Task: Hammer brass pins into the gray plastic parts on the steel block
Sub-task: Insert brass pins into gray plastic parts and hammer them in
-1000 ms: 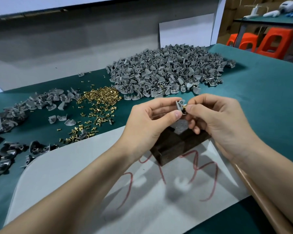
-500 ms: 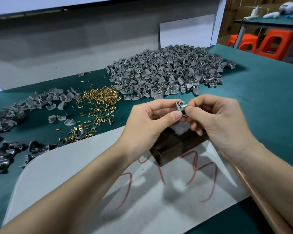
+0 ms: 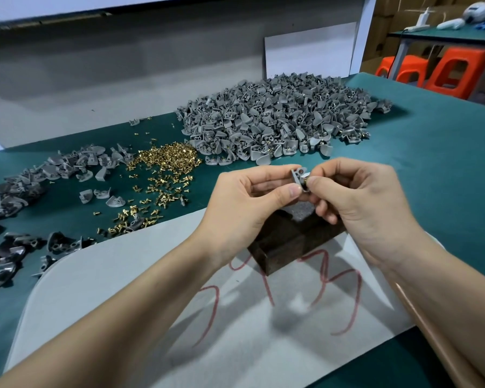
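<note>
My left hand (image 3: 244, 203) pinches a small gray plastic part (image 3: 298, 175) between thumb and fingers, held in the air above the dark steel block (image 3: 289, 239). My right hand (image 3: 356, 197) pinches a brass pin (image 3: 305, 181) against the side of that part. The block stands on a pale sheet (image 3: 123, 289) marked with red scrawl, partly hidden by both hands. A loose heap of brass pins (image 3: 163, 169) lies to the left on the green table.
A large pile of gray parts (image 3: 277, 121) lies behind the hands. Smaller groups of gray parts (image 3: 53, 169) and darker ones (image 3: 9, 247) spread along the left edge. A brown stick-like handle (image 3: 431, 326) lies under my right forearm. Orange stools (image 3: 448, 71) stand beyond the table.
Both hands stay almost in place above the block. My right fingers shift slightly against the gray part with the pin.
</note>
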{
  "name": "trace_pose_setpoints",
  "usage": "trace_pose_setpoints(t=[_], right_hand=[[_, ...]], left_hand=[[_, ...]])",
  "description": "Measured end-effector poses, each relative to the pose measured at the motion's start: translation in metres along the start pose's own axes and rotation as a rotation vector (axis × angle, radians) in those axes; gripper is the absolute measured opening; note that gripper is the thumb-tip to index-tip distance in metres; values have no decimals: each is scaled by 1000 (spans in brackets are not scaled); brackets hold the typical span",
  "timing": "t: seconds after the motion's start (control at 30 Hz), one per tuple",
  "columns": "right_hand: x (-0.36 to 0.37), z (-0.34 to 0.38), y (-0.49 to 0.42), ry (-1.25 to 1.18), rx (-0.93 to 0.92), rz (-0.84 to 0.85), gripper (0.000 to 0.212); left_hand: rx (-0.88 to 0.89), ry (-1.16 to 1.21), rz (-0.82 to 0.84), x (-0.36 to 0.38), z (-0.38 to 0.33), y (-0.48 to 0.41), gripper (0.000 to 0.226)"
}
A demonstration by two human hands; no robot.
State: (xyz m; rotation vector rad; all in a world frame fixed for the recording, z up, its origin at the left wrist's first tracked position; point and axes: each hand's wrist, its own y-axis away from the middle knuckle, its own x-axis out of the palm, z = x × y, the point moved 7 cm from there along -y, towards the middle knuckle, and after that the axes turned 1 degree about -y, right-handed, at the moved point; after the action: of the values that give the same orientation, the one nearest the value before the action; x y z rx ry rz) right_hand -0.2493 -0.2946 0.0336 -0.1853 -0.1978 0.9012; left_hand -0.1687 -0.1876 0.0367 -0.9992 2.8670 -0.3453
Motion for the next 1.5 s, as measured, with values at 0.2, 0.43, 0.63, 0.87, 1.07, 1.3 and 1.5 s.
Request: trace_pose_setpoints(t=[0.2, 0.43, 0.63, 0.87, 1.07, 1.3, 1.5], right_hand=[[0, -1, -1, -22, 7, 1, 22], [-1, -2, -1, -37, 9, -7, 20], [0, -1, 0, -65, 2, -10, 23], [0, -3, -1, -90, 25, -32, 21], [0, -2, 0, -67, 11, -22, 23], [0, 1, -2, -16, 12, 1, 25], [-1, 1, -2, -4, 10, 12, 23]], left_hand=[[7, 5, -2, 1, -1, 0, 25], [35, -8, -13, 0, -1, 0, 25], [58, -3, -23, 0, -1, 0, 24], [67, -8, -32, 0, -1, 0, 25], [58, -22, -24, 0, -1, 0, 25], [34, -19, -5, 0, -2, 0, 28], [25, -25, 5, 0, -1, 0, 27]])
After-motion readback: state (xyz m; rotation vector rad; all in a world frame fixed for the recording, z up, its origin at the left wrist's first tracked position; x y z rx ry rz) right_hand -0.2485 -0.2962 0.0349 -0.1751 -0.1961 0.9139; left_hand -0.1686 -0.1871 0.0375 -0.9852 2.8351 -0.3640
